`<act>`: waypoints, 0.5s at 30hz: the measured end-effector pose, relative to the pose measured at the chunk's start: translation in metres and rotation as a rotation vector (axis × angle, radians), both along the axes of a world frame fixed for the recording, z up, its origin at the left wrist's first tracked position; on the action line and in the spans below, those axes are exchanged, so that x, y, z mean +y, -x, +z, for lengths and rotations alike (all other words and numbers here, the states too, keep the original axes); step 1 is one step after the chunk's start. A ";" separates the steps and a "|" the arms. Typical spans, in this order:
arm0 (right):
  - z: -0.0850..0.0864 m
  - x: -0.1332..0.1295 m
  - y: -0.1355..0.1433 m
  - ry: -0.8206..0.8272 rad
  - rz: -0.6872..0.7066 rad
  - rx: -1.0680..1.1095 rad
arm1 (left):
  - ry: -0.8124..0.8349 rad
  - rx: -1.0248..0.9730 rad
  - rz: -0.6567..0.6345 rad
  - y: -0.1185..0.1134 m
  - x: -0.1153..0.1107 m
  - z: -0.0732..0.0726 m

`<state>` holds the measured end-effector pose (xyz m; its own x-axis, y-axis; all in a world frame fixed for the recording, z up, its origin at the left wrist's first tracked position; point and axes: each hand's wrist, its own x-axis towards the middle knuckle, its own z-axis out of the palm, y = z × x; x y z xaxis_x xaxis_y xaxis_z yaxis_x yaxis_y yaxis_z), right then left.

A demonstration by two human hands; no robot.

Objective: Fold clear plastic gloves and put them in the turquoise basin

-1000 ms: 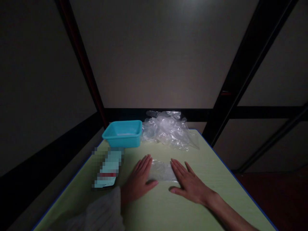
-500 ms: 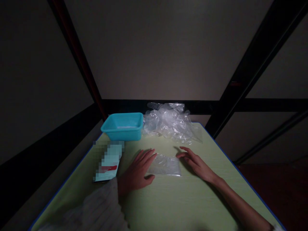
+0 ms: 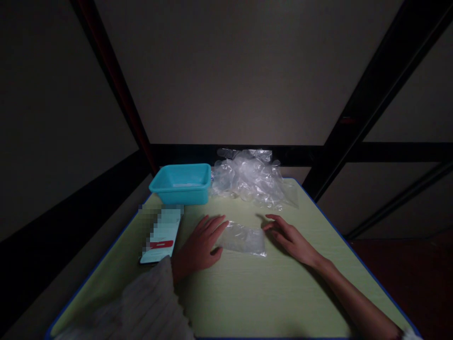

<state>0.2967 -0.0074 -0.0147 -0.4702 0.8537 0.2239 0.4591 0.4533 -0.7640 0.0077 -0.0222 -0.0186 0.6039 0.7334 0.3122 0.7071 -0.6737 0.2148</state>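
Film [image 3: 245,240], clear and creased, lay on the green table [image 3: 247,297] before a crumpled plastic heap [image 3: 249,177]. The left hand [image 3: 201,243], fingers spread, lay at the film's left end; the right hand [image 3: 292,240], fingers bent but parted, was just beside its right.

The left sleeve [image 3: 150,300] is ribbed and greyish, the right forearm [image 3: 356,295] bare below a pale cuff [image 3: 410,335].

The piece of plastic [image 3: 244,239] was clear, thin and kinda shiny, pretty wrinkly too, with a bright glint at the near right corner. Roughly rectangular, longer side to side, it lay pretty much flat on the counter [image 3: 240,297], slightly crooked, left end partly hidden by the left fingers [image 3: 216,225].
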 end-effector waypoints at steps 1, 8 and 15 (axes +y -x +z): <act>0.001 0.000 0.000 -0.005 0.004 0.002 | -0.008 -0.003 -0.005 0.000 0.000 0.000; 0.001 -0.002 0.006 -0.064 0.001 -0.063 | -0.111 -0.027 -0.148 -0.007 -0.008 0.002; -0.008 0.000 0.009 -0.142 0.033 -0.131 | -0.180 -0.047 -0.202 -0.011 -0.011 0.003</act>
